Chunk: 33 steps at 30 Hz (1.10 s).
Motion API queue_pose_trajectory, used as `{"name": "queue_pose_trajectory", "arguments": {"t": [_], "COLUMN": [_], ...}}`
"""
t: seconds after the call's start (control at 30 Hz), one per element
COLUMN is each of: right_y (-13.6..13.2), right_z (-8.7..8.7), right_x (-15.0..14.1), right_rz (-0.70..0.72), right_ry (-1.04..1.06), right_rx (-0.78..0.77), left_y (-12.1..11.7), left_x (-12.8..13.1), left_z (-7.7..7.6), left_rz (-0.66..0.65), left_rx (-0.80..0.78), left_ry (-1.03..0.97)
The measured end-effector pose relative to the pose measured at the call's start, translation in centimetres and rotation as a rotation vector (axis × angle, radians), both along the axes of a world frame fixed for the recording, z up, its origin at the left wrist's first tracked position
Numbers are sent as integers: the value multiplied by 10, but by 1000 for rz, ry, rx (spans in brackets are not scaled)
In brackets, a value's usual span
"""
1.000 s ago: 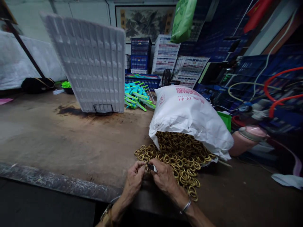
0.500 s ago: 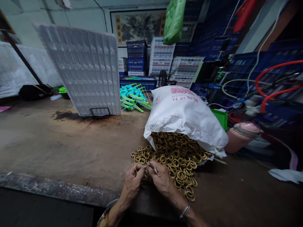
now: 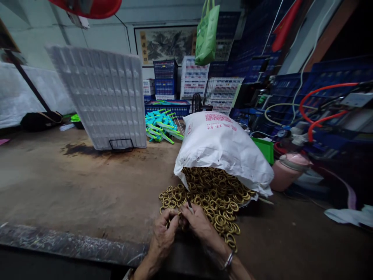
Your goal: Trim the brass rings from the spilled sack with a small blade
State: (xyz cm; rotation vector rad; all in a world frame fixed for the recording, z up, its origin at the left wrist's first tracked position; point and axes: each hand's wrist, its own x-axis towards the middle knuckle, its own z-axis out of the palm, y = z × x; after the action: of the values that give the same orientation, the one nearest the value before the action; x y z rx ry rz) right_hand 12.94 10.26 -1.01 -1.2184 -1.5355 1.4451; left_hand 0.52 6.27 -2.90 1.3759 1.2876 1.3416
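Brass-coloured rings (image 3: 214,193) spill from the open mouth of a white woven sack (image 3: 221,140) onto the table. At the near edge of this pile my left hand (image 3: 164,231) is closed, thumb against forefinger, on what looks like one ring (image 3: 168,223). Close beside it, almost touching, my right hand (image 3: 201,225) grips a slim tool like a small knife (image 3: 190,206), its dark tip pointing up and away. The fingertips of both hands partly hide what lies between them.
A pale ribbed panel (image 3: 99,97) stands upright on a black wire stand (image 3: 121,144) at left. Turquoise and green plastic pieces (image 3: 161,126) lie behind the sack. A pink bottle (image 3: 288,171) and a green tray (image 3: 264,149) sit to its right; stacked crates (image 3: 194,72) rise behind.
The camera view has tilted up and shifted a little. Both hands stay together at the pile's near edge, and the tool in my right hand now points more upright with its dark tip showing.
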Motion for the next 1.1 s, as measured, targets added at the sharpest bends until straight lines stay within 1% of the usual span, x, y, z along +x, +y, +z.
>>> {"name": "queue_pose_trajectory", "arguments": {"t": [0.1, 0.17, 0.33, 0.4, 0.5, 0.6, 0.7, 0.97, 1.03, 1.1], "right_y": [2, 3, 3, 3, 3, 4, 4, 2, 2, 2], "right_z": [5, 7, 8, 9, 8, 6, 7, 15, 16, 16], "right_x": [0, -1, -3, -4, -6, -5, -4, -1, -2, -3], "right_rz": [-42, -53, -38, -26, -22, -25, -29, -10, -23, -24], "right_ry": [-44, -91, -183, -207, -209, -160, -121, -11, -2, -14], "right_rx": [82, 136, 211, 228, 243, 230, 185, 5, 8, 50], "left_y": [1, 2, 3, 3, 4, 4, 4, 3, 2, 0], "left_x": [-2, -2, 3, 4, 3, 1, 0, 4, 3, 3], "left_z": [2, 7, 19, 20, 17, 13, 11, 18, 19, 18], "left_rz": [-31, -24, 24, 32, 24, -15, -31, -31, -48, -74], "left_rx": [-11, -35, -247, -306, -360, -386, -405, -415, -415, -424], "left_ry": [23, -12, -230, -281, -314, -308, -325, -366, -364, -360]}}
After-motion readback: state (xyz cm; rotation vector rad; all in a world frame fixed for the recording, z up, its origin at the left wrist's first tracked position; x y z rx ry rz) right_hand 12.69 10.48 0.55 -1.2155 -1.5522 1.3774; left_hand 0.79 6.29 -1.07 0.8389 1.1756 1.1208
